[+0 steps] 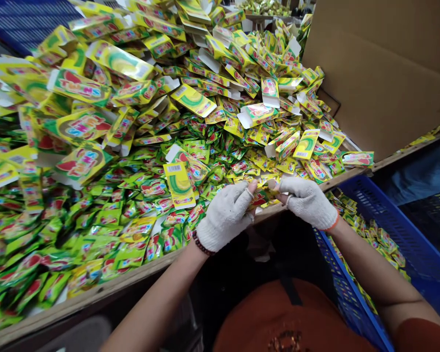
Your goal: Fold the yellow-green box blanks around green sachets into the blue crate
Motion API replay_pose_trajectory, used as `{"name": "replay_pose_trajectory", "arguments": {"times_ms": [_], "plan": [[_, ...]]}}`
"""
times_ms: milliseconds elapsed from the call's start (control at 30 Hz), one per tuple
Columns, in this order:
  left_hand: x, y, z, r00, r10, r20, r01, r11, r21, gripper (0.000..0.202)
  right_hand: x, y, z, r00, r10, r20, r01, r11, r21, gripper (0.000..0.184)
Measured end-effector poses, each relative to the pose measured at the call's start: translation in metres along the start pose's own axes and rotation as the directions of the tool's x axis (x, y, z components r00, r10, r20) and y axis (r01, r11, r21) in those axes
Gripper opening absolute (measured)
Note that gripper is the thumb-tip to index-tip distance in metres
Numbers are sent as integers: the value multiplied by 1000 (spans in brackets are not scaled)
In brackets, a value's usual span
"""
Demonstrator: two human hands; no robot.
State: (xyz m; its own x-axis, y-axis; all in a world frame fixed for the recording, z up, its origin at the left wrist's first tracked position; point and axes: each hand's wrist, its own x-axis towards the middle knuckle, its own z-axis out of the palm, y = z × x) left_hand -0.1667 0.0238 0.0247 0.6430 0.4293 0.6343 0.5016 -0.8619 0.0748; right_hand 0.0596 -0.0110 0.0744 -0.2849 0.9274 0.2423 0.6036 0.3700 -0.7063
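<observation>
My left hand [225, 215], in a white knit glove with bare fingertips and a dark bead bracelet at the wrist, pinches the left side of a small yellow packet [259, 199] with red print. My right hand [308, 201], in a matching glove with an orange cuff, has its thumb and fingers closed at the packet's other side. The fingers partly cover it, so whether it is a sachet or a small carton cannot be made out. Both hands are just above the table's front edge. Left of them, a yellow carton [179, 186] lies on green foil sachets [106, 215].
A large heap of yellow printed cartons [121, 61], several with flaps up, covers the back of the table. A wooden rail [132, 276] edges the front. A cardboard sheet [381, 73] stands at right. Below it, a blue plastic crate [421, 254] holds many filled cartons.
</observation>
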Motion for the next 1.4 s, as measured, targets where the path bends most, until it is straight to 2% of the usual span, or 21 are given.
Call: {"name": "replay_pose_trajectory", "arguments": {"times_ms": [100,167,233,300,400,500,633,733,800,867,933,1033,1067,1133,1200,1233,1267,1300,1367,1400], "plan": [[2,3,-2,999,31,17,-31,999,10,87,1,-4,-1,998,50,-45,-49,999,10,24],[2,6,0,1000,27,7,-27,1000,-10,86,1,-6,1,989,149,4,-149,986,69,31],[-1,8,3,1000,22,-8,-22,999,-32,85,0,-6,5,949,291,122,-310,932,187,28],[-5,9,6,1000,16,-13,-17,999,-48,85,-3,-4,7,878,371,302,-457,837,301,22],[-11,9,11,1000,-7,-1,7,997,-76,85,-7,1,6,795,332,508,-557,731,394,31],[-11,11,13,1000,-13,6,14,995,-99,81,-8,5,4,770,281,573,-581,679,448,33],[-9,12,14,999,-2,-33,0,998,-63,80,-5,8,7,782,166,601,-540,664,518,28],[-9,12,15,999,-18,-45,16,998,-63,80,-1,8,12,763,114,636,-522,689,503,28],[-10,12,16,998,-50,-31,47,994,-98,77,2,6,16,766,141,628,-504,737,450,23],[-9,11,14,993,-120,-21,114,979,-170,73,7,1,19,802,208,560,-464,806,366,17],[-6,10,10,963,-269,0,259,926,-273,70,11,-6,19,846,257,468,-419,863,283,16],[-1,8,1,856,-492,157,506,738,-447,64,14,-12,18,867,279,412,-405,877,258,17],[1,8,-2,823,-518,233,559,669,-490,60,14,-12,18,857,287,428,-422,867,264,17],[2,9,-6,777,-532,337,622,561,-547,49,14,-8,20,808,293,511,-467,847,253,19],[4,11,-7,746,-560,360,653,507,-562,39,13,-2,22,733,271,624,-491,846,209,23],[5,13,-8,738,-575,354,659,499,-563,36,13,0,23,708,264,655,-490,851,187,24],[6,14,-9,738,-578,348,658,503,-561,35,14,1,24,707,266,655,-475,865,163,24],[8,14,-11,744,-568,351,654,516,-553,34,16,0,23,734,271,623,-442,887,135,23],[13,12,-15,757,-516,402,650,524,-551,36,21,-5,20,836,262,482,-338,938,76,22],[16,10,-17,756,-483,442,652,494,-575,39,24,-10,17,878,236,416,-284,957,57,22]]}}
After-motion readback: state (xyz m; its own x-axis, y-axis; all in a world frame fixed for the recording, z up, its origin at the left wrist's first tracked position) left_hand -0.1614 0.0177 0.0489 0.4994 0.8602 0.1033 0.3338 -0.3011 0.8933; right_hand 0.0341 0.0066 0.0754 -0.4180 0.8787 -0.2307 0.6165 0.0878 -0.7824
